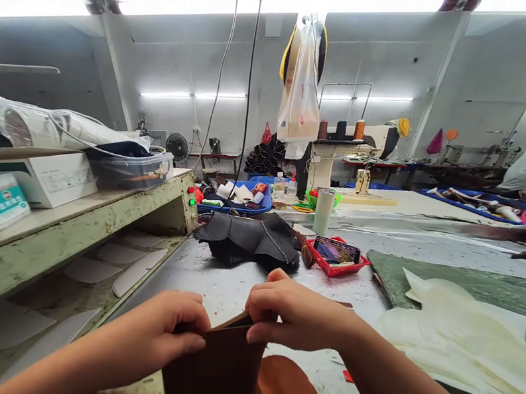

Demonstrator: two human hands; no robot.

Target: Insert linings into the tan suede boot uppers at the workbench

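Your left hand (pixel 170 329) and right hand (pixel 294 313) both pinch the top edge of a brown leather piece (pixel 217 378), held upright at the workbench (pixel 228 285) edge. Beyond lie a black leather pile (pixel 250 239) and red tray (pixel 338 258).

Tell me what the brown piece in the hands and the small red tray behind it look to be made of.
Brown piece: probably leather or imitation leather, matte, stiff enough to hold a folded top edge where the left hand and right hand pinch it. Red tray: looks like moulded plastic, with thin rims and uniform glossy colour.
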